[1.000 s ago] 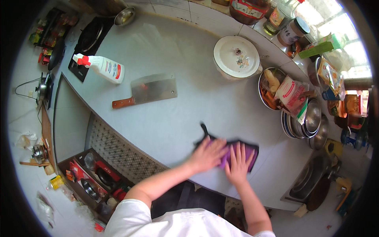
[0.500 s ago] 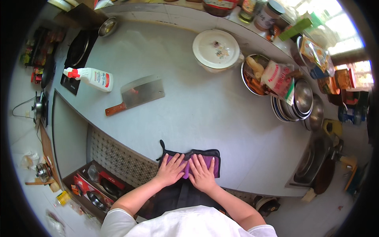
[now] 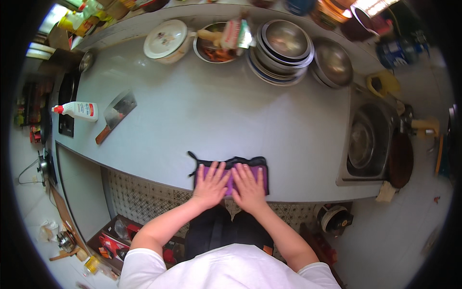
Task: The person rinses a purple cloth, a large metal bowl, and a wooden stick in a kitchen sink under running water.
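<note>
A purple cloth (image 3: 229,185) with black edging lies at the counter's near edge, its black loop sticking out at the left corner. My left hand (image 3: 211,186) presses flat on its left half, fingers outstretched. On the right half, my right hand (image 3: 249,185) also lies flat with fingers apart. Neither hand grips the cloth. Farther left on the counter is a cleaver (image 3: 121,108) with a wooden handle, its blade pointing away from me. A white spray bottle (image 3: 84,111) with a red top lies on its side beyond the cleaver.
Along the back wall stand a lidded enamel pot (image 3: 166,39), a bowl of vegetables (image 3: 204,57), stacked metal bowls (image 3: 287,41) and a leaning metal basin (image 3: 333,62). A steel sink (image 3: 364,137) is set into the right end. A black stove (image 3: 67,103) is at the far left.
My view has swung right, bringing the sink fully into sight. Both hands remain flat on the cloth, which now lies farther right of the cleaver along the counter edge.
</note>
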`<action>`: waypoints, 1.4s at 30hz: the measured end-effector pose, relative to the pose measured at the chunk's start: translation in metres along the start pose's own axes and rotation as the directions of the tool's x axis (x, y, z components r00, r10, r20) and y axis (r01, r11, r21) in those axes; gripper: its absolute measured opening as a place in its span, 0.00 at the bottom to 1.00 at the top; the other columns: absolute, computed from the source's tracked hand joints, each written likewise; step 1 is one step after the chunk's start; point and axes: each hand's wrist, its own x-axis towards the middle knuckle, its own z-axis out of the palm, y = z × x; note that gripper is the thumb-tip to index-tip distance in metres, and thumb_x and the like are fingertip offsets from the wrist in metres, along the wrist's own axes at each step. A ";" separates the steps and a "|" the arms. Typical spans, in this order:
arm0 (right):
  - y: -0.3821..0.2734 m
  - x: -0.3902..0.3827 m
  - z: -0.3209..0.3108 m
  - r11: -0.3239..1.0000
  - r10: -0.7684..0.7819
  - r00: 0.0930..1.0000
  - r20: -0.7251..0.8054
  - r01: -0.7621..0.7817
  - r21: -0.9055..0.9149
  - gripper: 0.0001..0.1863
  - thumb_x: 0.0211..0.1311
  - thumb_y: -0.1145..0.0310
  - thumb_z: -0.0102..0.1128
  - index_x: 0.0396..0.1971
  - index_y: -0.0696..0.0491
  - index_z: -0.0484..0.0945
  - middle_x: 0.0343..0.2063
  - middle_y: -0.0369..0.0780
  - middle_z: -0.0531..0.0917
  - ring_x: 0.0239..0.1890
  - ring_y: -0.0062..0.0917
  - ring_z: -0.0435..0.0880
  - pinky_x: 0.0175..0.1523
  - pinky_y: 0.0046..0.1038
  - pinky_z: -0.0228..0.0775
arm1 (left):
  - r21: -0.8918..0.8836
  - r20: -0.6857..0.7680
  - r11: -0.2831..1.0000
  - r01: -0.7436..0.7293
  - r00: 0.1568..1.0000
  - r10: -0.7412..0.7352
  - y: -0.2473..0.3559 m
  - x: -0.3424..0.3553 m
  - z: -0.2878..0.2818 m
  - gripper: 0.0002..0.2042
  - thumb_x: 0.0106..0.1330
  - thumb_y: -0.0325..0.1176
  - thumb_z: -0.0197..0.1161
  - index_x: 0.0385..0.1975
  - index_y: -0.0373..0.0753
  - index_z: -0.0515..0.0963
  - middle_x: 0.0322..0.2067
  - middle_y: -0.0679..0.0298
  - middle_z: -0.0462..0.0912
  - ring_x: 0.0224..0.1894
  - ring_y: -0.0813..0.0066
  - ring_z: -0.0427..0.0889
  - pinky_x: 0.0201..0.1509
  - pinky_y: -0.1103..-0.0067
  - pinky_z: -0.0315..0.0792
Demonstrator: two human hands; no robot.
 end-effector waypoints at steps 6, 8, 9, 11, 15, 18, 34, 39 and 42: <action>0.120 -0.134 -0.046 0.940 0.281 0.957 -0.065 -0.289 -0.183 0.39 0.53 0.59 0.57 0.66 0.49 0.56 0.69 0.42 0.54 0.72 0.34 0.48 0.71 0.54 0.28 | -0.113 -0.110 0.947 -0.300 0.951 0.288 0.160 0.081 0.023 0.28 0.62 0.47 0.54 0.61 0.41 0.67 0.68 0.53 0.52 0.72 0.54 0.45 0.68 0.46 0.37; 0.159 -0.175 -0.058 0.905 0.348 0.926 -0.146 -0.372 -0.206 0.39 0.53 0.62 0.56 0.67 0.51 0.55 0.69 0.43 0.52 0.72 0.36 0.47 0.71 0.53 0.27 | -0.096 -0.136 0.922 -0.376 0.922 0.362 0.214 0.108 0.029 0.27 0.64 0.46 0.51 0.61 0.40 0.66 0.68 0.53 0.52 0.72 0.54 0.44 0.69 0.48 0.38; 0.176 -0.192 -0.062 0.889 0.367 0.911 -0.188 -0.403 -0.216 0.39 0.53 0.64 0.56 0.67 0.51 0.54 0.69 0.43 0.51 0.72 0.36 0.46 0.71 0.53 0.27 | -0.081 -0.152 0.909 -0.408 0.907 0.393 0.236 0.118 0.031 0.26 0.65 0.46 0.49 0.62 0.40 0.66 0.69 0.54 0.51 0.72 0.55 0.43 0.69 0.49 0.38; 0.193 -0.215 -0.075 0.866 0.429 0.881 -0.200 -0.464 -0.184 0.39 0.54 0.65 0.54 0.67 0.52 0.53 0.70 0.43 0.49 0.72 0.37 0.44 0.71 0.52 0.25 | -0.091 -0.205 0.891 -0.444 0.884 0.419 0.264 0.130 0.033 0.26 0.67 0.46 0.48 0.62 0.41 0.65 0.69 0.55 0.51 0.72 0.56 0.43 0.70 0.52 0.38; 0.193 -0.220 -0.069 0.860 0.421 0.878 -0.228 -0.466 -0.207 0.37 0.57 0.64 0.53 0.67 0.52 0.53 0.70 0.46 0.47 0.72 0.41 0.41 0.70 0.54 0.23 | -0.100 -0.212 0.864 -0.493 0.859 0.466 0.261 0.125 0.041 0.26 0.66 0.47 0.50 0.61 0.41 0.66 0.69 0.57 0.51 0.72 0.61 0.44 0.71 0.54 0.39; 0.171 -0.208 -0.063 0.906 0.336 0.931 -0.144 -0.361 -0.220 0.39 0.55 0.59 0.55 0.67 0.53 0.53 0.70 0.47 0.46 0.72 0.42 0.41 0.69 0.57 0.23 | -0.089 -0.199 0.887 -0.452 0.881 0.429 0.233 0.097 0.036 0.27 0.63 0.49 0.53 0.60 0.42 0.67 0.69 0.59 0.52 0.72 0.63 0.47 0.71 0.54 0.39; 0.049 -0.083 -0.021 0.946 -0.266 0.964 0.002 0.262 -0.190 0.36 0.54 0.71 0.53 0.66 0.44 0.58 0.68 0.39 0.57 0.70 0.30 0.52 0.70 0.54 0.34 | 0.070 -0.037 0.992 -0.108 0.993 0.111 0.054 -0.040 0.006 0.31 0.57 0.31 0.56 0.65 0.48 0.61 0.68 0.59 0.53 0.71 0.62 0.50 0.70 0.53 0.44; 0.060 -0.089 -0.018 0.959 -0.271 0.963 -0.009 0.269 -0.089 0.38 0.54 0.73 0.49 0.68 0.43 0.55 0.69 0.37 0.53 0.72 0.27 0.49 0.72 0.49 0.32 | 0.089 -0.050 0.990 -0.110 0.992 0.115 0.060 -0.037 0.011 0.30 0.58 0.31 0.55 0.64 0.47 0.61 0.68 0.58 0.53 0.71 0.59 0.49 0.70 0.52 0.43; 0.070 -0.105 -0.025 0.960 -0.251 0.968 0.019 0.251 -0.126 0.38 0.53 0.74 0.50 0.67 0.42 0.56 0.70 0.34 0.53 0.72 0.25 0.49 0.73 0.46 0.32 | 0.088 -0.044 0.972 -0.216 0.974 0.220 0.062 -0.023 0.018 0.27 0.61 0.33 0.55 0.63 0.44 0.62 0.68 0.53 0.52 0.71 0.54 0.46 0.69 0.48 0.41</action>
